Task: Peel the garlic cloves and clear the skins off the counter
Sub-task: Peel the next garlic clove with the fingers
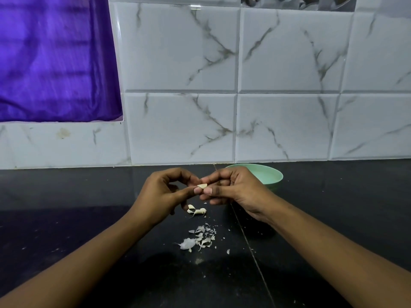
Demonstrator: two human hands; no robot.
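A small pale garlic clove (202, 186) is held above the black counter (89, 218), pinched between the fingertips of both hands. My left hand (165, 192) grips it from the left with thumb and forefinger. My right hand (233, 188) pinches it from the right. Curled strips of skin (196, 211) lie on the counter just below the hands. A loose heap of papery skins (200, 237) is scattered nearer to me. A mint green bowl (270, 174) stands behind my right hand; its inside is mostly hidden.
A marbled white tile wall (266, 96) rises right behind the counter. A purple curtain (55, 58) hangs at the upper left. A seam (251, 247) runs diagonally through the counter beside the skins. Tiny skin flecks dot the counter around it.
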